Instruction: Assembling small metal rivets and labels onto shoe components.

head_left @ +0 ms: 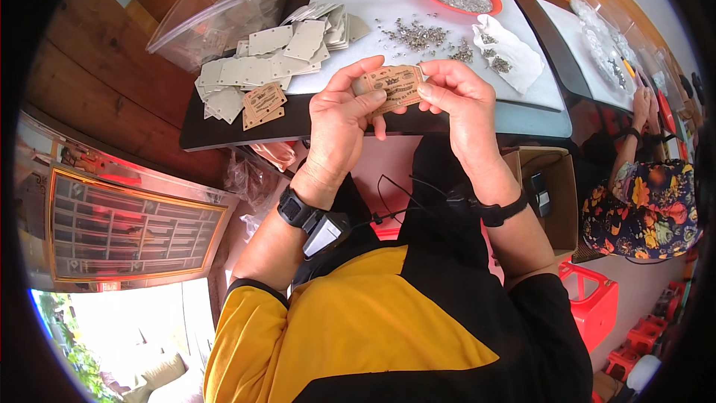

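Observation:
Above the table's front edge, a tan printed cardboard card [397, 83] with notched corners is held between my two hands. My left hand [339, 108] is closed on its left part, the thumb lying across the printed face. At the card's right end, my right hand [464, 101] pinches with thumb and forefinger; whether a small metal piece is also between those fingertips is hidden. Small shiny metal pieces [418, 35] lie scattered on the white sheet just beyond. To the left, a few tan cards [262, 102] rest beside a heap of pale grey cards [287, 52].
A clear plastic bin [216, 11] stands at the back left. Beyond the metal pieces is a red bowl [488, 4] with a plastic bag; a white cloth or bag [514, 56] holds more pieces. An open cardboard box [556, 194] stands below right. Another person's hand [641, 108] works farther right.

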A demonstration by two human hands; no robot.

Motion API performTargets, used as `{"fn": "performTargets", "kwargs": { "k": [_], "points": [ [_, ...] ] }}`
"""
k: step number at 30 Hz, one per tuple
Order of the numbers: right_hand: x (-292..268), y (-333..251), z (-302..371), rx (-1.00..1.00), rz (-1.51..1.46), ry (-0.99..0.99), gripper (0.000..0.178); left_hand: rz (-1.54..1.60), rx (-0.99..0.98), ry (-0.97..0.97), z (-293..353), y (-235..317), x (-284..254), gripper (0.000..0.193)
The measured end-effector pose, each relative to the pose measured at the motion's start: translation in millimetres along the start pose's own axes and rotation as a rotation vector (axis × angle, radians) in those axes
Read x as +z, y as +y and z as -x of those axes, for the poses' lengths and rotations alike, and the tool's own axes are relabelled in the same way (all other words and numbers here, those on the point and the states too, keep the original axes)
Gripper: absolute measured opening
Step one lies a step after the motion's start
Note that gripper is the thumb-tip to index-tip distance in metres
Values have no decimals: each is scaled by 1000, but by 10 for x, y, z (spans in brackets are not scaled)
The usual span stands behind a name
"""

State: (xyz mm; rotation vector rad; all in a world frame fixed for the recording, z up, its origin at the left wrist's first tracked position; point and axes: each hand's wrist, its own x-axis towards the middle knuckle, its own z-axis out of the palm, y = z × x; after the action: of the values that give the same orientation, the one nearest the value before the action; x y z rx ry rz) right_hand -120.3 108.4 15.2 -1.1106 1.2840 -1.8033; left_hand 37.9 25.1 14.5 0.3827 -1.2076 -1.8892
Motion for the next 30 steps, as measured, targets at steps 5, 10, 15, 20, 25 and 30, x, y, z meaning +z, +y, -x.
{"fn": "performTargets", "kwargs": {
  "k": [5,10,15,20,25,30],
  "points": [
    [-11,41,13,-4,-23,41,20,-17,-32,20,13,-5,26,39],
    [-8,41,19,4,-23,49,20,-66,-61,17,18,-11,14,42],
    [-4,52,26,-6,-15,66,22,-90,-56,21,16,-23,39,44],
    [-5,36,85,-71,-75,-108,43,-35,-77,49,-14,8,0,46],
    [-67,72,70,-68,-51,-160,51,-33,-78,25,-18,16,-15,47],
    [-52,73,71,-76,-26,-160,50,-49,-89,10,-16,1,-36,47]
  ]
}}
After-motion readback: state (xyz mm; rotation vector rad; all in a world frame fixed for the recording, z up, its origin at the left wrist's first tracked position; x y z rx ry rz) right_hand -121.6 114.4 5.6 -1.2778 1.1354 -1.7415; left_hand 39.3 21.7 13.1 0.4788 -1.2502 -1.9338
